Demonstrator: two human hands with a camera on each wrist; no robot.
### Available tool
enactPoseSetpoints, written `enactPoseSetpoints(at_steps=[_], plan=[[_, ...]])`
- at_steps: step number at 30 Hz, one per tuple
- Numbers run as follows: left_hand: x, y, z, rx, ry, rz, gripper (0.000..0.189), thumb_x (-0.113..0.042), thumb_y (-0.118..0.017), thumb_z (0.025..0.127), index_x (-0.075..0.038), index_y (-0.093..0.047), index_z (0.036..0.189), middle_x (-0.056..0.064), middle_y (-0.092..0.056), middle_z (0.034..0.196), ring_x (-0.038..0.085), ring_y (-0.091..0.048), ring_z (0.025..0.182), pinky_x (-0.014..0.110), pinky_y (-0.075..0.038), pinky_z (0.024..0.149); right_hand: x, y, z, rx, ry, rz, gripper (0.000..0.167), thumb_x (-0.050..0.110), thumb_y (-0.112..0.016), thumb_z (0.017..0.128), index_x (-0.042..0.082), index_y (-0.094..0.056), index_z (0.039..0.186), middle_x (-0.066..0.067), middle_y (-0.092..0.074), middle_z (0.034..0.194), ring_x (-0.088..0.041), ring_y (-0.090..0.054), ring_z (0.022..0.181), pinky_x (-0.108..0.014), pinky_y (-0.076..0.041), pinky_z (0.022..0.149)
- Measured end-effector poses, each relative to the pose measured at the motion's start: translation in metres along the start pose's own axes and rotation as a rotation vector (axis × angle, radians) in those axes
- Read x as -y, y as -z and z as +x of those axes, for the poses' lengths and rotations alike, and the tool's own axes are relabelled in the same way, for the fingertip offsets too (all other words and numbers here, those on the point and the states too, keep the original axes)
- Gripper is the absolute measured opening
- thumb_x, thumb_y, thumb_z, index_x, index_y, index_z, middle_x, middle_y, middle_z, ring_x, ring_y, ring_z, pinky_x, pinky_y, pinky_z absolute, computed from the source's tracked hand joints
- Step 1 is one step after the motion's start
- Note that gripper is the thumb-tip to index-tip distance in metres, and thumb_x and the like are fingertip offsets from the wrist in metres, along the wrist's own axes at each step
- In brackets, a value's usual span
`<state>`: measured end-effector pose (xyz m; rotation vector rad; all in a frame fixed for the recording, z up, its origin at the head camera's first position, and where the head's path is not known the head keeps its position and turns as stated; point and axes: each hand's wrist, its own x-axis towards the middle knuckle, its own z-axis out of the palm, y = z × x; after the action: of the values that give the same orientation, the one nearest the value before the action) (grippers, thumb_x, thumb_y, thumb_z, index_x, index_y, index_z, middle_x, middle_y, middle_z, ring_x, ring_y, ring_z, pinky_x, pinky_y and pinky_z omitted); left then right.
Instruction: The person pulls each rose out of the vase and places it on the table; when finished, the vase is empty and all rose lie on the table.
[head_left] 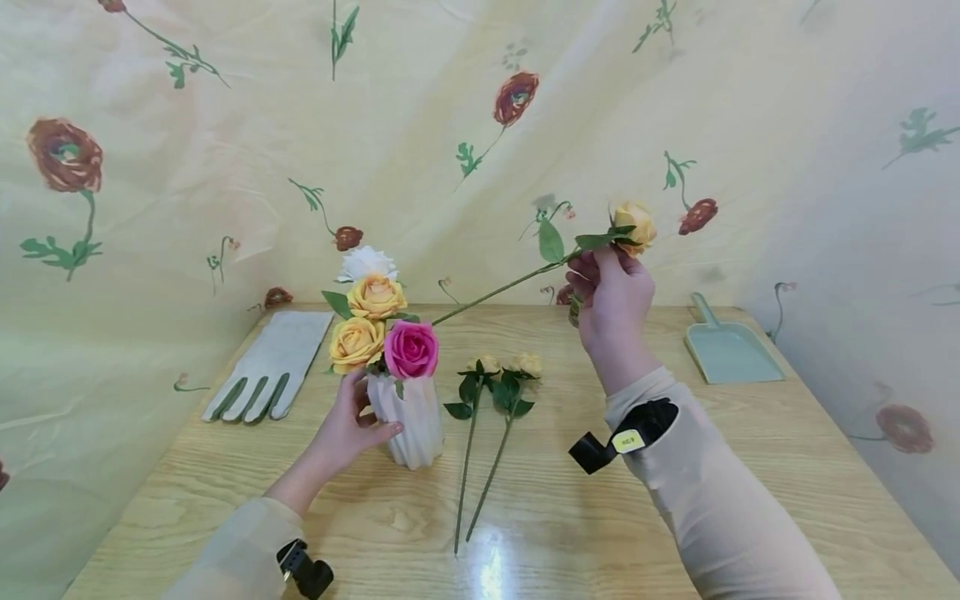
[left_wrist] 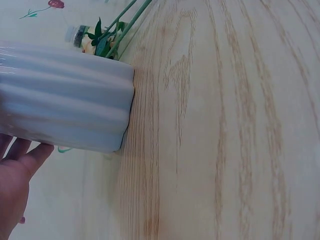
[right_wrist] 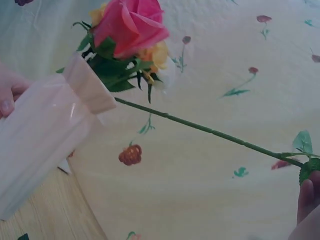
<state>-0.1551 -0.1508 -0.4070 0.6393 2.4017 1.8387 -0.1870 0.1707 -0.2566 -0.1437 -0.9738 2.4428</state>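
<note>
A white ribbed vase (head_left: 416, 429) stands on the table with a pink rose (head_left: 411, 350), two yellow roses (head_left: 377, 296) and a white flower (head_left: 367, 263) in it. My left hand (head_left: 352, 425) grips the vase from its left side, thumb across the front. Up to the right, my right hand (head_left: 618, 300) pinches another yellow rose (head_left: 636, 227) just below its bloom. That rose's long green stem (right_wrist: 215, 132) slants down toward the vase; in the right wrist view its lower end passes behind the vase's rim, where the tip is hidden.
Two more pale yellow roses (head_left: 527, 365) lie on the wooden table (head_left: 570, 517), stems toward me, right of the vase. At the back left lies a grey and green glove (head_left: 273, 358). A light green dustpan (head_left: 733, 352) rests at the back right, near a patterned cloth backdrop (head_left: 420, 125).
</note>
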Motion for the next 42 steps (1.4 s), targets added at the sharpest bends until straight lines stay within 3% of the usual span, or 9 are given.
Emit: enactPoseSetpoints(at_steps=[6,13,33,42], plan=[[-0.001,0.000,0.001,0.002,0.007,0.002,0.088,-0.001,-0.072,0.080,-0.009,-0.011,0.143,0.027,-0.038,0.134,0.038,-0.045,0.115,0.048,-0.044,0.092,0.005,0.017,0.007,-0.051,-0.046,0.013,0.004,0.003,-0.057,0.091,0.000,-0.058,0.089,-0.010,-0.059,0.068,-0.019,-0.063,0.058,-0.028,-0.054,0.054],[-0.001,0.000,0.000,0.001,0.024,0.000,0.088,-0.001,-0.072,0.080,-0.009,-0.011,0.144,0.027,-0.037,0.134,0.039,-0.044,0.116,0.049,-0.043,0.093,0.002,0.034,0.012,-0.056,-0.101,-0.067,0.005,0.003,-0.057,0.092,-0.001,-0.060,0.092,-0.009,-0.061,0.067,-0.017,-0.062,0.057,-0.026,-0.055,0.056],[-0.001,0.000,0.000,-0.004,0.013,0.004,0.087,0.001,-0.071,0.080,-0.008,-0.011,0.142,0.027,-0.036,0.134,0.039,-0.043,0.117,0.053,-0.042,0.094,-0.013,0.077,0.016,0.033,-0.311,-0.436,0.006,0.006,-0.053,0.093,0.003,-0.057,0.092,-0.003,-0.059,0.065,-0.012,-0.060,0.057,-0.023,-0.055,0.060],[-0.001,-0.001,0.000,-0.008,0.020,0.007,0.088,-0.001,-0.072,0.080,-0.009,-0.011,0.143,0.026,-0.036,0.136,0.039,-0.043,0.118,0.052,-0.042,0.094,-0.020,0.092,0.016,0.085,-0.346,-0.581,0.007,0.008,-0.054,0.093,0.003,-0.055,0.089,-0.001,-0.058,0.066,-0.010,-0.060,0.058,-0.021,-0.054,0.060]])
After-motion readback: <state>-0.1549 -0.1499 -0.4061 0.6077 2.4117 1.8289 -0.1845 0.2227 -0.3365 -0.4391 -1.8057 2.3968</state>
